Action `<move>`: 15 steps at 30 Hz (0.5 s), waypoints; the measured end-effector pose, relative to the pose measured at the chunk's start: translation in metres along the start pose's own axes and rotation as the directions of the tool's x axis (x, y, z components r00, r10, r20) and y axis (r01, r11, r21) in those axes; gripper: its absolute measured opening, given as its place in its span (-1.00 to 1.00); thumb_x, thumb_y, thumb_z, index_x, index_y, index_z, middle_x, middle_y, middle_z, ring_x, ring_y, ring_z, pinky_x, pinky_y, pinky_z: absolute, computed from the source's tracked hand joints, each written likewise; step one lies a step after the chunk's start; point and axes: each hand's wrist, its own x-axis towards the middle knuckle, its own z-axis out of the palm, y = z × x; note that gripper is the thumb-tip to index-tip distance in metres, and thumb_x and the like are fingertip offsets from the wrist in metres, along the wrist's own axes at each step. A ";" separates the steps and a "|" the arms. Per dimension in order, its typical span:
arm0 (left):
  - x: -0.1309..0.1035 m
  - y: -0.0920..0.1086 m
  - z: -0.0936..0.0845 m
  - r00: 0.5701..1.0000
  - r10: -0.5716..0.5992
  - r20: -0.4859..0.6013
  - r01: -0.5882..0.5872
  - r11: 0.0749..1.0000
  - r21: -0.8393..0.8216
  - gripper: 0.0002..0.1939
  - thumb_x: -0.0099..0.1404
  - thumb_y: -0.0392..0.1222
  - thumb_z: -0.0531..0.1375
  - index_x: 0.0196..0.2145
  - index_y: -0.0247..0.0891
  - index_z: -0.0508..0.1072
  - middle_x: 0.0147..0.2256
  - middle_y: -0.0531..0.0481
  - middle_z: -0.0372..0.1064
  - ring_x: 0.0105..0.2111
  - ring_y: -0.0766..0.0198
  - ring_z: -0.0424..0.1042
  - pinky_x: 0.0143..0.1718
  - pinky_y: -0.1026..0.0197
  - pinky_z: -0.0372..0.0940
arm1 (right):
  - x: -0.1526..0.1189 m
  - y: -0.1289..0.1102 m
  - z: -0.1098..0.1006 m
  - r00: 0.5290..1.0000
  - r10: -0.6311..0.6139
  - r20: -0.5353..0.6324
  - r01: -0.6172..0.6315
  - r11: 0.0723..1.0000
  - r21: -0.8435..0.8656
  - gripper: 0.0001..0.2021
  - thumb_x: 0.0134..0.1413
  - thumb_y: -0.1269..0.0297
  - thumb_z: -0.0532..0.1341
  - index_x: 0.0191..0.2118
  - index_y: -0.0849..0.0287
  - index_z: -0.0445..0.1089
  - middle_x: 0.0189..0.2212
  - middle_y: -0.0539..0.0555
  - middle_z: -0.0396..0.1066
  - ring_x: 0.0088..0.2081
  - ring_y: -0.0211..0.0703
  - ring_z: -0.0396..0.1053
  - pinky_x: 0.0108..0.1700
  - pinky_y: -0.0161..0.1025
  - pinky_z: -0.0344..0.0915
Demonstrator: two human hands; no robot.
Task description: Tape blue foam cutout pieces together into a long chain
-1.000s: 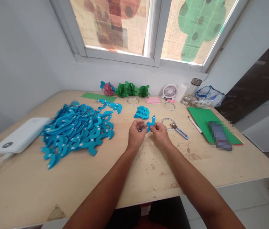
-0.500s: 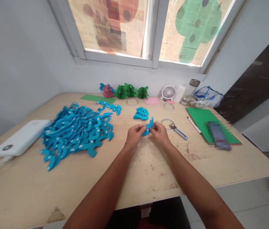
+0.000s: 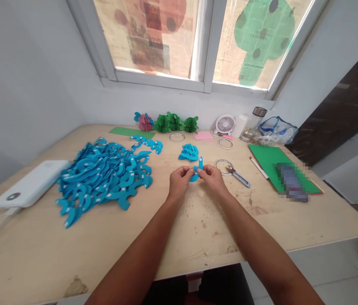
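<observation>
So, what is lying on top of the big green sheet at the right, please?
On the green sheet lies a dark object, too blurred to identify. The part of the sheet beneath it is covered and cannot be seen.

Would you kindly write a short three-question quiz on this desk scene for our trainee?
1. What do the bare left hand and bare right hand both hold?
a) white slim pen
b) small blue paper cutout
c) pink paper sheet

2. True or false: the blue-handled metal snips lie on the green sheet.

3. Fill in: the white rectangular device lies to the ____ of the large blue paper pile.

Key: 1 b; 2 false; 3 left.
</observation>
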 end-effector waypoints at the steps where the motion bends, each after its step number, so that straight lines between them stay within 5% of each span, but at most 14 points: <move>1: -0.001 0.000 0.000 1.000 -0.009 0.019 0.009 1.000 0.006 -0.83 -0.07 -0.14 0.28 -0.51 -0.31 0.48 -0.53 0.00 0.42 -0.52 0.33 0.36 -0.49 0.29 0.28 | 0.001 0.003 0.000 1.000 0.004 0.000 -0.004 1.000 0.002 -0.77 -0.19 0.11 0.22 -0.58 0.17 0.25 -0.65 -0.08 0.21 -0.56 -0.31 0.14 -0.47 -0.33 0.07; 9: -0.003 0.001 0.001 0.975 -0.072 0.209 0.072 0.997 0.010 -0.77 -0.05 -0.09 0.27 -0.60 -0.31 0.37 -0.66 0.03 0.31 -0.65 0.37 0.29 -0.63 0.32 0.21 | 0.004 0.009 -0.005 0.999 -0.036 0.004 0.037 0.998 -0.046 -0.76 -0.16 0.11 0.20 -0.56 0.17 0.26 -0.65 -0.08 0.22 -0.54 -0.30 0.16 -0.47 -0.32 0.09; 15: 0.002 0.006 -0.003 0.997 -0.053 0.050 0.050 0.997 0.053 -0.87 -0.04 -0.21 0.18 -0.62 -0.30 0.32 -0.70 0.11 0.25 -0.69 0.43 0.25 -0.64 0.37 0.17 | -0.001 -0.003 -0.002 0.999 -0.041 -0.022 0.041 0.999 0.003 -0.71 -0.13 0.06 0.19 -0.38 0.21 0.35 -0.52 0.00 0.35 -0.45 -0.25 0.27 -0.35 -0.30 0.19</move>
